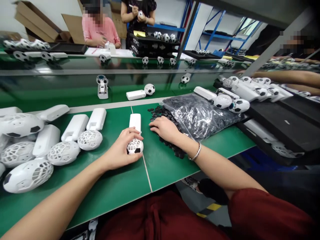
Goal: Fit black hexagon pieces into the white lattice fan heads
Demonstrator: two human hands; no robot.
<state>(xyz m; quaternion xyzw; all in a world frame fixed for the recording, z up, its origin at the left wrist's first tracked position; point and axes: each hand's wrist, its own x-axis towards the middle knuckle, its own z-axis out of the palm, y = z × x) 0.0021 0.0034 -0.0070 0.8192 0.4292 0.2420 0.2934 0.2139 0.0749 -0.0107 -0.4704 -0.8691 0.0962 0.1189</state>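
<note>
At my eleven o'clock, my left hand (121, 148) grips a football-shaped device (135, 146), some black patches on, white lattice seemingly unfilled. At twelve, my right hand (166, 129) bends over black pieces (156, 112), grasp unclear. Partly patched units (63, 153): ten o'clock.

White device (135, 120), ball end (135, 147) nearest, on green table (115, 186); black pieces (158, 111) heaped loosely alongside.

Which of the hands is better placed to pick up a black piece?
Probably the right hand: it is right at the loose black pieces, while the left hand grips the small soccer ball.
</note>
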